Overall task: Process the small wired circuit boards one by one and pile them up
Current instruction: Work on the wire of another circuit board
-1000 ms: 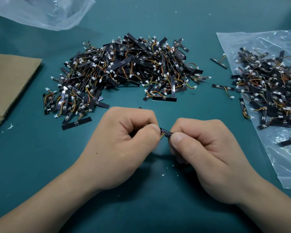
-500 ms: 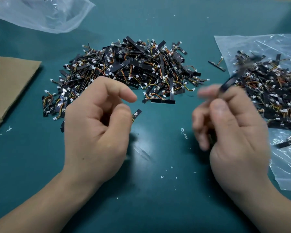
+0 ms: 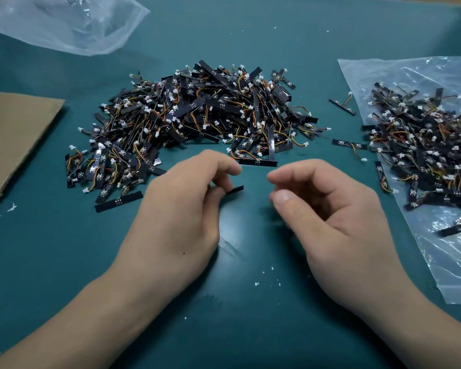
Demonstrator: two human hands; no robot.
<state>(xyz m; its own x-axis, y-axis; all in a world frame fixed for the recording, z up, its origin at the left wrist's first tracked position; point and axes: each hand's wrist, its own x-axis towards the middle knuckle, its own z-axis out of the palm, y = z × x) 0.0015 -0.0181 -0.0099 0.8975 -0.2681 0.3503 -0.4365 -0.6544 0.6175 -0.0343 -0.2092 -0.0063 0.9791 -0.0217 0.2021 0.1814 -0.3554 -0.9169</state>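
A big heap of small black wired circuit boards (image 3: 197, 121) lies on the teal table in front of me. A second pile of boards (image 3: 423, 147) rests on a clear plastic bag (image 3: 450, 249) at the right. My left hand (image 3: 179, 217) holds one black board strip (image 3: 234, 189) between thumb and fingers; its end sticks out to the right. My right hand (image 3: 330, 211) hovers beside it with loosely curled fingers and holds nothing.
A brown paper bag (image 3: 16, 134) lies at the left edge. Another clear plastic bag (image 3: 67, 22) lies at the back left. Stray boards (image 3: 342, 106) sit between the two piles. White crumbs (image 3: 266, 280) dot the table near my wrists.
My right hand went to the right pile with a board, let it go and came back empty toward the middle. My left hand kept a board strip and shifted slightly right.
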